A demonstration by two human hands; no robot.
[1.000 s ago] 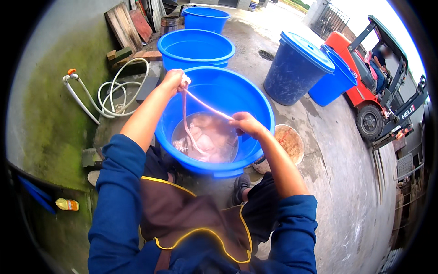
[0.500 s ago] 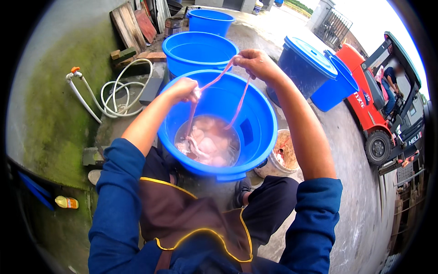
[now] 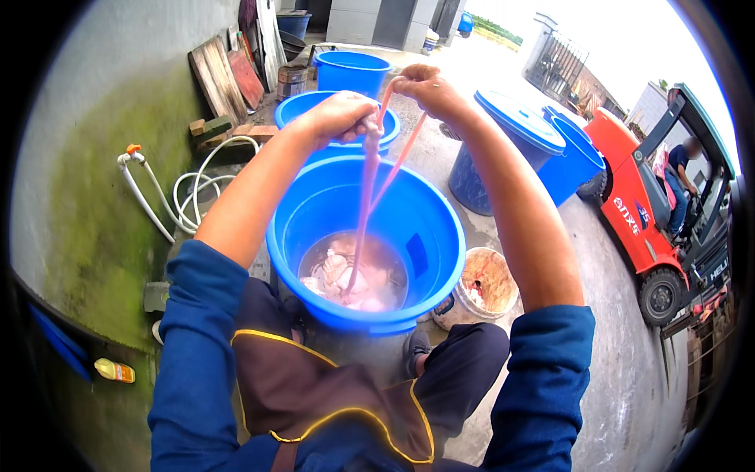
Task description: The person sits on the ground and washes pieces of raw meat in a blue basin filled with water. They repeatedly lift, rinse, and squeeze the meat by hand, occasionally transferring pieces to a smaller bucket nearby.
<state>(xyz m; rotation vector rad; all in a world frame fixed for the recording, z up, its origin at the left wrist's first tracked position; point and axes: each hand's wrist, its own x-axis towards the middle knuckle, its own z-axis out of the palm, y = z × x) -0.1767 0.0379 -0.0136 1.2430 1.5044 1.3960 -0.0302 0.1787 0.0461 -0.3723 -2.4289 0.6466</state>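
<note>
A long, pink, wet strand that looks like animal intestine [image 3: 365,197] stretches between my hands and hangs into a round blue tub [image 3: 429,216]. My left hand [image 3: 340,119] is closed on it above the tub's far side. A little higher and to the right, my right hand [image 3: 431,88] pinches the same strand, which loops down from those fingers. In the tub's bottom, pale pink pieces of offal [image 3: 338,271] lie in cloudy water. Part of the strand's lower end is hidden among them.
More blue tubs [image 3: 354,72] stand beyond mine, with a lidded bin [image 3: 503,149] on the right. A stained white bucket [image 3: 487,283] is close to my tub. Left are a pale hose [image 3: 185,197] and mossy wall [image 3: 94,220]. A person sits in a red forklift [image 3: 637,212].
Both hands have risen, the left also moving right toward the other hand. The strand is pulled higher and its hanging lengths are closer together. The view has tilted up slightly.
</note>
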